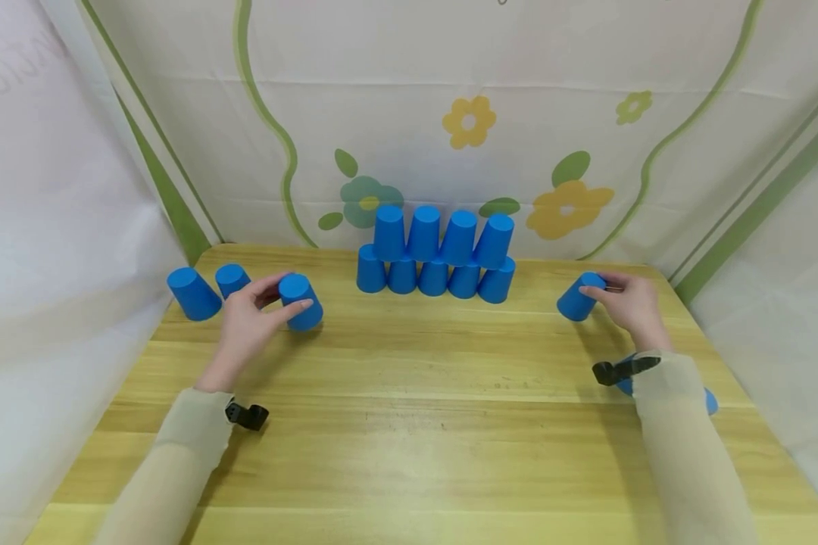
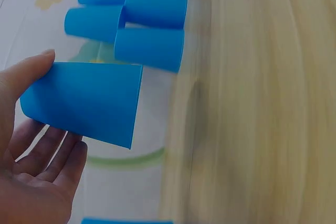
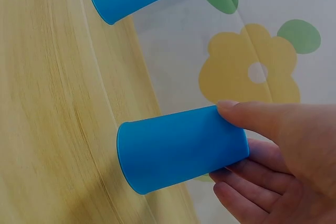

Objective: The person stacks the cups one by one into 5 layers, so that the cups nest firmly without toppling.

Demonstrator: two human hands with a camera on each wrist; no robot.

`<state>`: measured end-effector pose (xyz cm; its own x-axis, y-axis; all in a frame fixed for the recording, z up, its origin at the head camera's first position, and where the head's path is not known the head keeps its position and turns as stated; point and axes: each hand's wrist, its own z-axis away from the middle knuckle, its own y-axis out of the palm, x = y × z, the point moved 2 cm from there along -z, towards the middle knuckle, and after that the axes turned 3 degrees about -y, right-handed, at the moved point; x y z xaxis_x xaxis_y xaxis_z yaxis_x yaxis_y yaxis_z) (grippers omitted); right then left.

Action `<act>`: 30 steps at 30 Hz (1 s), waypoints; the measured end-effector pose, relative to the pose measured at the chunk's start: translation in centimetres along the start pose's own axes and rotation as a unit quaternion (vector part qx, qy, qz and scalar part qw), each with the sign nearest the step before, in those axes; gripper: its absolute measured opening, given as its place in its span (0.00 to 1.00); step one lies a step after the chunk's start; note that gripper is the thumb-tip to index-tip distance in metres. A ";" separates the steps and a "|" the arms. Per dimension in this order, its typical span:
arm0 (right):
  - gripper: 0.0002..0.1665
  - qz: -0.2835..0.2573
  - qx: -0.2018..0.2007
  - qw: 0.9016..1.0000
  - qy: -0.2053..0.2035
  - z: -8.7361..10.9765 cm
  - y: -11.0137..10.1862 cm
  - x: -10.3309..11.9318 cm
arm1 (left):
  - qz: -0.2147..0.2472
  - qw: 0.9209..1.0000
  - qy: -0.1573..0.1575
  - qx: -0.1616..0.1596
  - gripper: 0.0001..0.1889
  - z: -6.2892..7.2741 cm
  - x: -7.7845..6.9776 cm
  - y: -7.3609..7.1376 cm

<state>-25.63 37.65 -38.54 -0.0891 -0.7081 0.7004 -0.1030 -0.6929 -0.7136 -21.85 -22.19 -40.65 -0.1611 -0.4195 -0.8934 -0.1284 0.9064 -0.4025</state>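
We have one blue cup [image 1: 301, 304] upside down between the thumb and fingers of the left hand [image 1: 244, 322], and a second blue cup [image 1: 576, 301] pinched likewise by the right hand [image 1: 630, 304], both seemingly raised above the bench [image 1: 409, 431], on either side of the two-tier row [image 1: 424, 236]. If either swings inward too far, we could topple the upper four, which merely straddle the five beneath; farther out, a dipping right sleeve [image 1: 675, 409] could knock the partly hidden cups [image 1: 712, 402] below it.
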 end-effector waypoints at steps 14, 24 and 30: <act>0.43 0.004 0.000 1.000 -0.009 -0.2 0.0 -0.4 | 0.016 0.998 0.052 0.040 0.31 -1.7 -1.8 4.7; 0.42 0.004 0.000 1.000 -0.016 -0.2 0.0 -0.4 | 0.040 0.995 0.062 0.073 0.32 -2.1 -2.4 7.8; 0.42 0.001 0.000 1.000 -0.014 -0.1 0.0 -0.4 | 0.058 0.994 0.038 0.085 0.34 -2.0 -3.0 9.2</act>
<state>-25.70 37.95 -38.77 -0.0612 -0.7137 0.6978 -0.1037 -0.6907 -0.7156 -24.53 -12.70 -41.31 -0.2395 -0.3084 -0.9206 0.0615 0.9415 -0.3314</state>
